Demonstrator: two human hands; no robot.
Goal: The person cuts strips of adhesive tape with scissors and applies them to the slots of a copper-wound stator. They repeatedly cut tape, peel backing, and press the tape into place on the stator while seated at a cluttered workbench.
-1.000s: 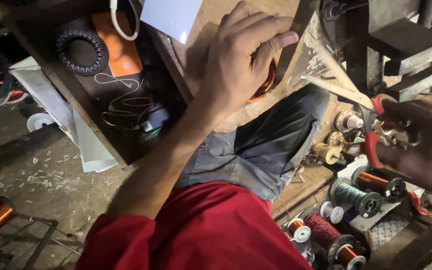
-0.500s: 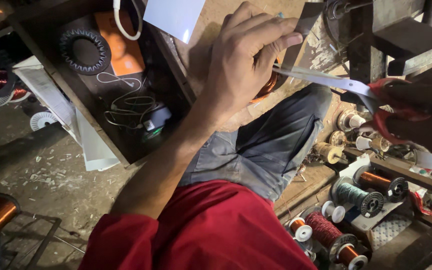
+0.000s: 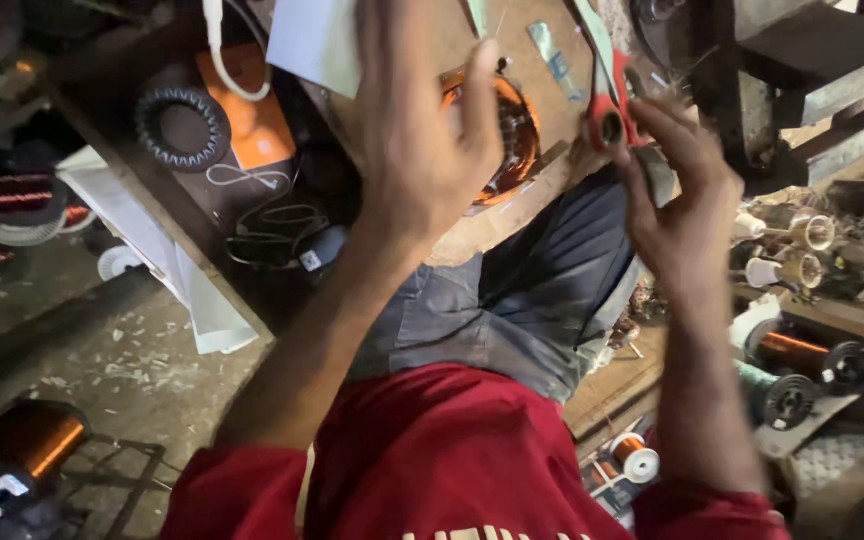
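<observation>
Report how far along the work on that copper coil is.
Done: the copper coil looks wound and lies on the wooden board. In hand: the left hand rests against the coil while the right hand holds red-handled scissors above it. What is left cannot be told; the blades run out of view.

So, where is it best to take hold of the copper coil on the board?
Probably the coil's right outer rim, coming from the lower right: it lies flat on the board, and the left hand covers its left side.
</observation>
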